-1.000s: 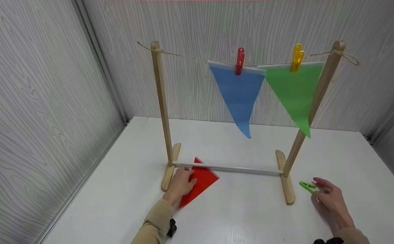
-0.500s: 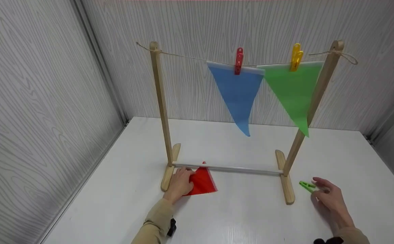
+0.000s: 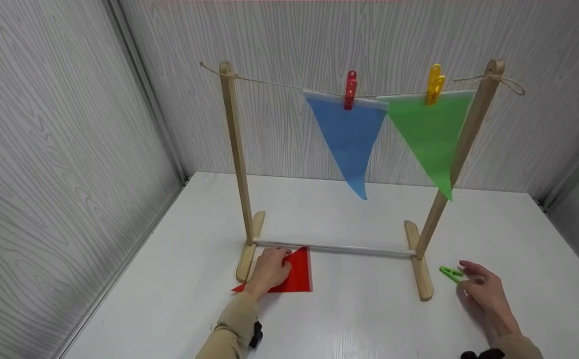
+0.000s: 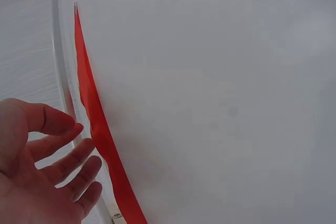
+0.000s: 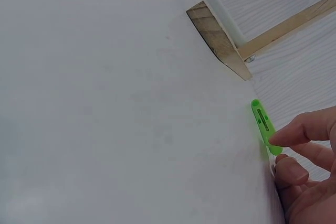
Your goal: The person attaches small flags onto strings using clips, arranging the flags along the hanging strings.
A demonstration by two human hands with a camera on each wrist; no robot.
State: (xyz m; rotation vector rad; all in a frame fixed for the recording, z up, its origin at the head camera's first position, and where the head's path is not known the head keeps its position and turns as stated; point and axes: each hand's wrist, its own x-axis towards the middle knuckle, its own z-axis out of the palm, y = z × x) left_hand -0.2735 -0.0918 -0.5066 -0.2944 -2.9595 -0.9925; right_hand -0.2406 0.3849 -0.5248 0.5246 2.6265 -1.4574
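Note:
A red triangular pennant (image 3: 300, 274) lies on the table, partly hidden under my left hand (image 3: 271, 268). In the left wrist view the relaxed fingers (image 4: 79, 174) of that hand are spread along the pennant's edge, fingertips right at the fabric. At the right, a small green clothespin (image 3: 451, 274) lies on the tabletop. My right hand (image 3: 486, 294) rests beside it, index finger and thumb apart near the clothespin's end. In the right wrist view a fingertip (image 5: 281, 139) overlaps the end of the green clothespin.
A wooden stand with a left post (image 3: 237, 149) and a right post (image 3: 474, 124) carries a string (image 3: 269, 81). On it hang a blue pennant (image 3: 349, 134) under a red clothespin (image 3: 350, 90) and a green pennant (image 3: 431, 129) under a yellow clothespin (image 3: 434, 86). A white rod (image 3: 359, 249) joins the feet.
The red pennant has turned clockwise on the table under my left hand, its point swinging out left beneath the wrist. My left hand shifts slightly right; my right hand stays still.

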